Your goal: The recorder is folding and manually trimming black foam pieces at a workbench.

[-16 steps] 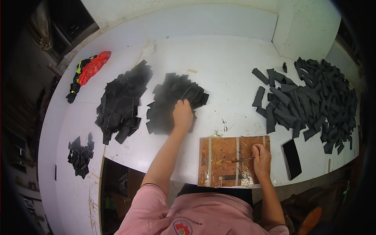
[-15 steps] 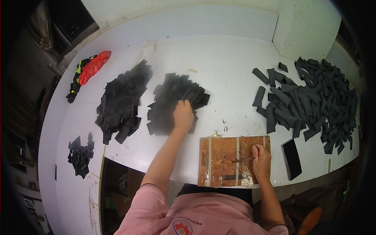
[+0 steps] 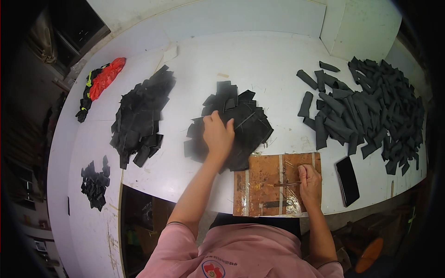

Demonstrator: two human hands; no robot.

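Black pieces could be scattered if swept by the half-spread left hand, while a thin tool is gripped by the right hand.

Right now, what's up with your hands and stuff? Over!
Left hand: open on middle pile of flat black fabric pieces. Right hand: holding slim brown stick above rectangular brown board. In the way: pile's edge covers board's far-left corner.

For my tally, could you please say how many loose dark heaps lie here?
4: small heap far left, long heap to its right, middle heap under left hand, large heap at right.
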